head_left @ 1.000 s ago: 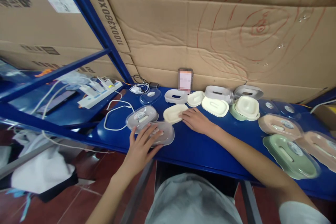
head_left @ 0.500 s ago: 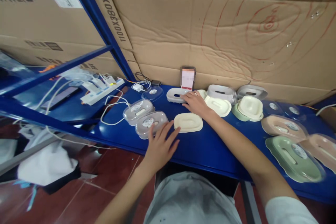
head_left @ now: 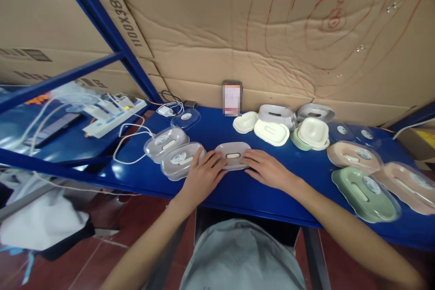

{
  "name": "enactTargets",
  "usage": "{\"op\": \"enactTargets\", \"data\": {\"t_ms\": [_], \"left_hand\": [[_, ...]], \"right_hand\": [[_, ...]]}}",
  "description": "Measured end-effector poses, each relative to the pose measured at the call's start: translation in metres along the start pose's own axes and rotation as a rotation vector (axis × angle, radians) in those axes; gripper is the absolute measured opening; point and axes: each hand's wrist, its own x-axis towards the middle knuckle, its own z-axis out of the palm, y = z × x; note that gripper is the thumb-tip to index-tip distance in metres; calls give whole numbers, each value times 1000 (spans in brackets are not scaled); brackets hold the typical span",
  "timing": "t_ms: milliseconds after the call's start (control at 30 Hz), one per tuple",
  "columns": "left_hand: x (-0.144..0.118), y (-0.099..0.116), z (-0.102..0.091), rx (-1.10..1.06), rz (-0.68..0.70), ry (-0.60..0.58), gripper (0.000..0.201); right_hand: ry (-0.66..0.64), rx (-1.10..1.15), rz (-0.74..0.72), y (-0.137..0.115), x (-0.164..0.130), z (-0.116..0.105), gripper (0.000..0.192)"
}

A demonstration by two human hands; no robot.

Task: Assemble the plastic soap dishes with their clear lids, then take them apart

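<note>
In front of me on the blue table lies a light grey plastic cover (head_left: 234, 148), oval with a slot in its middle. Something cream shows through the slot. My left hand (head_left: 205, 171) grips the cover's left end, close beside a grey dish with a clear lid (head_left: 181, 161). On the right end, my right hand (head_left: 268, 170) has its fingers closed over the edge. Behind the cover are a small cream dish (head_left: 245, 122) and a larger cream tray (head_left: 272, 132). The undersides of my fingers are hidden.
A phone (head_left: 232, 98) leans on the cardboard at the back. Another lidded grey dish (head_left: 166, 143) stands left. To the right are stacked cream and green dishes (head_left: 313, 132), a lidded green dish (head_left: 365, 194) and pink ones (head_left: 355, 156). A white cable (head_left: 132, 161) and power strip (head_left: 114, 118) lie left.
My right hand has brought the grey cover from the back to the front, over where the cream tray lay. My left hand has moved to its left end. The view has shifted slightly right.
</note>
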Motion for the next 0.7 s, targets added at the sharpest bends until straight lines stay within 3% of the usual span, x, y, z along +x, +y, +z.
{"op": "enactTargets", "data": {"t_ms": [133, 200, 300, 433, 533, 700], "left_hand": [[21, -25, -25, -71, 15, -82, 33], [46, -53, -42, -20, -150, -114, 42], [90, -101, -56, 131, -480, -255, 54], [130, -142, -45, 189, -671, -379, 79], [138, -142, -29, 197, -688, -429, 76], [134, -104, -22, 110, -509, -417, 54]], "right_hand": [[-10, -31, 4, -5, -1, -3, 28], [-24, -34, 3, -8, -4, -9, 27], [-27, -32, 11, -11, -11, -16, 27], [-13, 6, 47, -13, -16, -17, 27], [1, 38, 55, -12, -15, -16, 24], [13, 65, 70, -10, -17, -12, 34]]}}
